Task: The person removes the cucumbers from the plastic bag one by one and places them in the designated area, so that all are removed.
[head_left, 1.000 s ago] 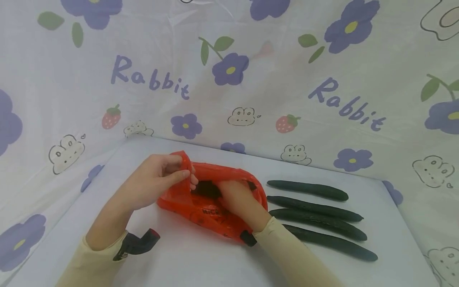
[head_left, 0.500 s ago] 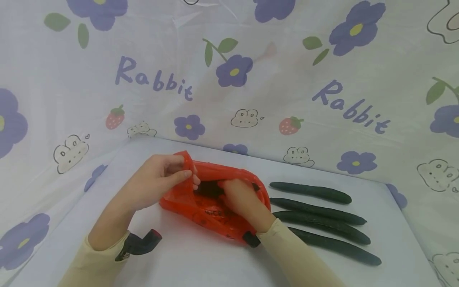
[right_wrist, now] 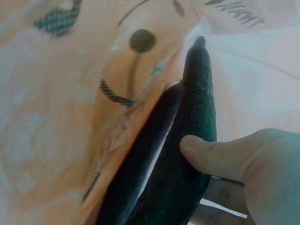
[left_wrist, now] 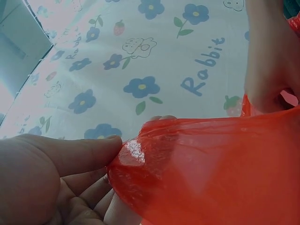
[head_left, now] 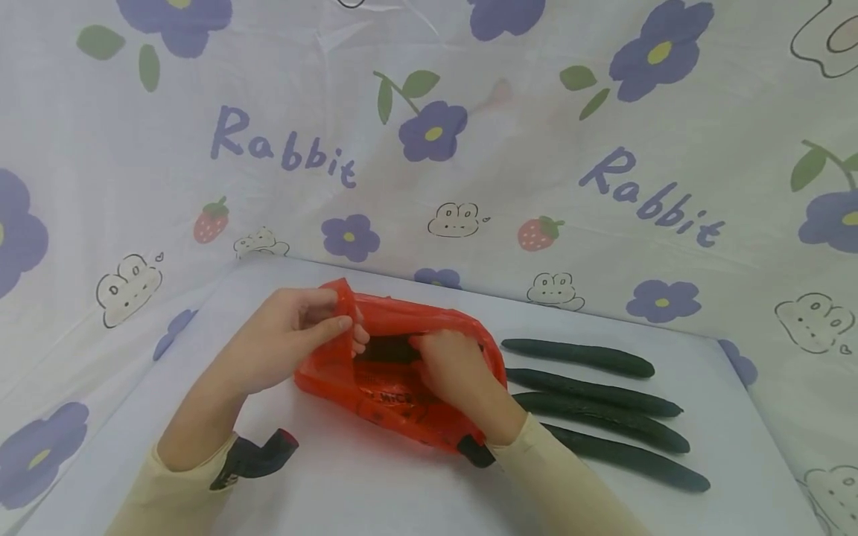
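Observation:
My left hand (head_left: 302, 327) pinches the rim of a red plastic bag (head_left: 402, 320) between thumb and fingers. The left wrist view shows the thin film of the bag (left_wrist: 211, 159) stretched away from the thumb. My right hand (head_left: 456, 372) is inside the bag's mouth, its fingertips partly hidden in the head view. In the right wrist view, that hand grips a dark green cucumber (right_wrist: 194, 103), thumb on its near side. A second cucumber (right_wrist: 145, 150) lies alongside it within the bag. Dark printing (head_left: 395, 397) shows on the bag's inner face.
Several cucumbers (head_left: 596, 408) lie side by side on the white table (head_left: 362, 491), right of the bag and partly behind my right sleeve. A patterned cloth (head_left: 509, 164) hangs behind the table. Black wrist-camera mounts (head_left: 261, 452) stick out from both cuffs.
My right hand has drawn back slightly to the right at the bag's mouth, showing more of its back. My left hand keeps its pinch on the rim.

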### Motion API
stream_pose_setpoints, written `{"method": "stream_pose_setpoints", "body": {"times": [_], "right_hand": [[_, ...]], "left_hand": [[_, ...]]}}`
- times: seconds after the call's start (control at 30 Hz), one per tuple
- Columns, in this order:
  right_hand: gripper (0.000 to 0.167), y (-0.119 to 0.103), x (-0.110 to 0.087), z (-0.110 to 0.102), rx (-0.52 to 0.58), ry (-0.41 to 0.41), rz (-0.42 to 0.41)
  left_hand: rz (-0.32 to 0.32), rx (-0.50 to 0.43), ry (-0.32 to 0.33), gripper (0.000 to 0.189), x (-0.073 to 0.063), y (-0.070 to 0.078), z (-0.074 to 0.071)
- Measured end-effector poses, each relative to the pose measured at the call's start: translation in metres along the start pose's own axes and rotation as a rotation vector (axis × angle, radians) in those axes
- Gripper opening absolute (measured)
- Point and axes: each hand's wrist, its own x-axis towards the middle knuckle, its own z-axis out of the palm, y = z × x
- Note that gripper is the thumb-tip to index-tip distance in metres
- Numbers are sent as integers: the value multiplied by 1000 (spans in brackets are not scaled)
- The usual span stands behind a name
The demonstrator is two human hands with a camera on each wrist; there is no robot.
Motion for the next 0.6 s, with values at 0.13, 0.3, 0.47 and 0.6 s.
{"method": "stream_pose_setpoints", "body": {"times": [0.13,0.3,0.47,0.6], "right_hand": [[25,-4,-4,-10,12,-6,25],[23,-6,-10,-20,12,18,18],[21,-4,-16,-26,-2,35,2],[15,-4,-22,-34,-2,16,11]], "left_hand": [[3,-8,4,12,-1,0,-2],[6,-4,4,12,0,0,-3],[10,4,5,12,0,1,-3],[11,6,6,11,0,2,-3]]}}
